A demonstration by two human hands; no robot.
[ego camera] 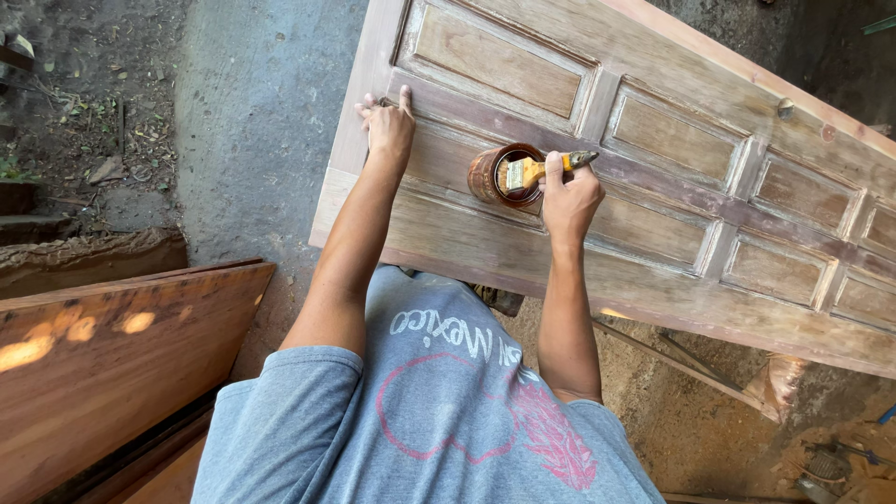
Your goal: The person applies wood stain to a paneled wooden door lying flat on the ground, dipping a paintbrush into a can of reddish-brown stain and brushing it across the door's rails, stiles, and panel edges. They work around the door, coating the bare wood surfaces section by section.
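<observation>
My right hand (571,198) grips a brush (539,170) with its bristles over the open can (502,175) standing on the door (672,177), while my left hand (387,126) lies flat, fingers together, on the door's near end.

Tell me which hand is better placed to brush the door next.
Probably the right hand: it already holds the brush over the can. The left hand lies flat on the door.
</observation>
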